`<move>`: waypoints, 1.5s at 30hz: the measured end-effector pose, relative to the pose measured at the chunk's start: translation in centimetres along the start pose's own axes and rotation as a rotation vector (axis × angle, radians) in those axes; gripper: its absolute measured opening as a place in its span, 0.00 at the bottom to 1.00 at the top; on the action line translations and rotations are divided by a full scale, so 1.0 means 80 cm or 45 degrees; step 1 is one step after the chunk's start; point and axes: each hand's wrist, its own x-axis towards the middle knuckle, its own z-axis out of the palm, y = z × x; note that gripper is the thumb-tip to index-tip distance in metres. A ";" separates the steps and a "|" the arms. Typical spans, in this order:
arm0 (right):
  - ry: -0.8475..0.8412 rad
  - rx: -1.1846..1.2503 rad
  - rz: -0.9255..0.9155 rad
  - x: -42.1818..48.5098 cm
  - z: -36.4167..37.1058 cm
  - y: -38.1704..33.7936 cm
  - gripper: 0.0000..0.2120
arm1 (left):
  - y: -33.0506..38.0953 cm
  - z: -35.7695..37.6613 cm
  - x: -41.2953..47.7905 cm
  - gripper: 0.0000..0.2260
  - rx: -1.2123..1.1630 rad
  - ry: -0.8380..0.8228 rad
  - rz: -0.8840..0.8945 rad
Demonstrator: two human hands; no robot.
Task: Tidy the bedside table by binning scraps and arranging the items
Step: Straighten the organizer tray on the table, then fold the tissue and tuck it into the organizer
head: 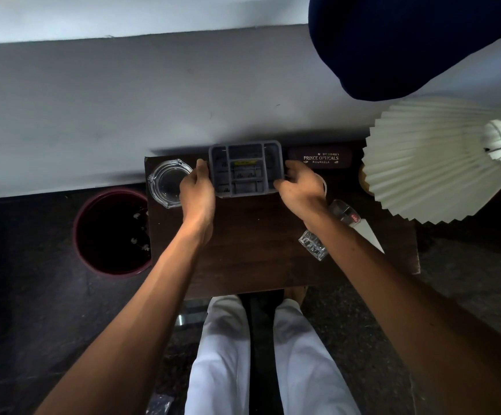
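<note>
A grey plastic organiser tray (245, 145) with several compartments sits at the back of the dark wooden bedside table (258, 250), against the wall. My left hand (197, 190) grips its left side and my right hand (298, 187) grips its right side. A yellow-labelled item lies in a middle compartment. Left of the tray stands a clear glass ashtray (168, 182). To the right lies a dark spectacle case (321, 157) with printed lettering. A small cut glass (313, 245) and a clear bottle (346, 215) lie near my right forearm.
A dark red round bin (113, 232) with a few white scraps inside stands on the floor left of the table. A white pleated lampshade (434, 160) overhangs the table's right end. A dark blue cloth (407, 40) hangs at the top right. My white trouser legs (228, 354) are below the table's front edge.
</note>
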 end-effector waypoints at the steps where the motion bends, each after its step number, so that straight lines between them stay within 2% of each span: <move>1: 0.039 0.016 -0.008 -0.004 0.000 0.003 0.19 | -0.004 -0.003 -0.001 0.23 -0.004 0.023 -0.011; 4: 0.176 0.061 -0.037 -0.030 -0.001 0.018 0.19 | -0.022 -0.014 -0.012 0.25 -0.005 0.118 0.005; 8: 0.268 0.170 -0.155 -0.090 -0.003 0.063 0.16 | -0.052 -0.025 -0.063 0.15 -0.039 0.167 0.070; 12: 0.378 0.197 -0.091 -0.154 -0.030 0.128 0.11 | -0.088 -0.020 -0.130 0.11 -0.052 0.206 0.071; 16: 0.450 0.180 0.115 -0.176 -0.075 0.189 0.12 | -0.124 0.019 -0.200 0.11 0.042 -0.001 0.025; 22: 0.577 -0.034 0.255 -0.140 -0.138 0.240 0.12 | -0.175 0.113 -0.253 0.09 0.231 -0.514 -0.020; 25: 0.536 -0.136 0.226 -0.114 -0.154 0.254 0.13 | -0.197 0.152 -0.245 0.08 0.301 -0.596 -0.169; 31: 0.347 -0.382 0.124 -0.077 -0.162 0.285 0.16 | -0.200 0.208 -0.209 0.16 0.392 -0.435 -0.253; 37: 0.277 -0.340 0.093 -0.076 -0.157 0.293 0.18 | -0.192 0.231 -0.196 0.16 0.438 -0.449 -0.187; 45: 0.228 -0.228 0.170 -0.093 -0.159 0.301 0.17 | -0.198 0.237 -0.198 0.17 0.416 -0.495 -0.259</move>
